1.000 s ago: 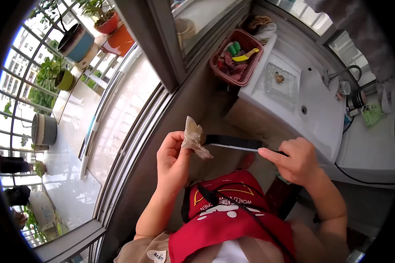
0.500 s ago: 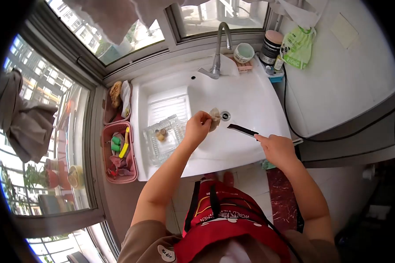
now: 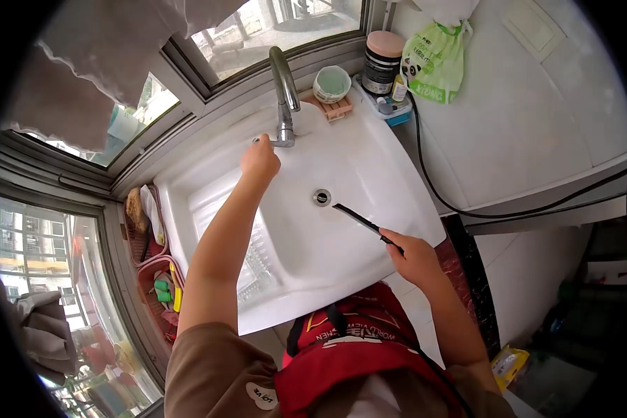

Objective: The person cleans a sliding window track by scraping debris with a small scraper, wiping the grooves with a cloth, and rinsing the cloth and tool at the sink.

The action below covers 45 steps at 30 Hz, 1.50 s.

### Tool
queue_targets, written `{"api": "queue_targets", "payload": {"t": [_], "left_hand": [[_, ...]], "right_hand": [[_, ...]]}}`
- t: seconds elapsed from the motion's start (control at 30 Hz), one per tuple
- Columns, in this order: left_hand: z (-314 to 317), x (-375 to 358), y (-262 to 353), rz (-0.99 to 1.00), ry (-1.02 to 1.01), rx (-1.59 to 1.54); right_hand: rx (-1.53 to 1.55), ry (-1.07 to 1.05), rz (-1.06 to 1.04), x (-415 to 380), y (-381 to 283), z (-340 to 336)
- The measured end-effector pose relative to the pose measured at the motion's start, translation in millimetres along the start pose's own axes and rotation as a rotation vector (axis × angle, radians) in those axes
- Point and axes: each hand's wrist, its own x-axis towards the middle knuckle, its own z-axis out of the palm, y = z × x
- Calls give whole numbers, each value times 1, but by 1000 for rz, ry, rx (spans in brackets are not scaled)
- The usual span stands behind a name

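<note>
Your left hand was closed on the tap at its lever; your right hand gripped the knife, its tip near the drain.

White sink, chrome faucet at back, pinkish rack parked nearby, clear glass dish kinda half-hidden on left.

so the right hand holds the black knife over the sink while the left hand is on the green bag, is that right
Not quite: the left hand is at the faucet lever, not on the green bag, as the head view shows. The right hand does hold the black knife over the sink.
</note>
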Motion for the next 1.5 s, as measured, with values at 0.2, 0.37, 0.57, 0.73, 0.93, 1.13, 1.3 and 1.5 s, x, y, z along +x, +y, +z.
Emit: {"api": "queue_targets", "payload": {"t": [0.2,0.37,0.57,0.73,0.93,1.13,1.3,1.5], "left_hand": [[9,-40,18,-108,-33,-87],[95,-84,11,-248,110,-944],[132,-99,15,-662,-124,-1645],[145,-106,-4,-659,-216,-1501],[170,-124,3,-745,-256,-1561],[155,-125,29,-621,-223,-1447],[130,-139,46,113,179,-401],[109,-183,55,53,-126,-564]], "right_hand": [[365,-145,162,36,15,-8],[615,-335,362,54,23,8],[933,-687,761,80,8,23],[1062,-789,832,79,18,28],[1084,-816,868,66,23,24],[1047,-630,877,72,7,24],[1333,-476,1117,110,22,90],[1601,-431,964,118,7,167]]}}
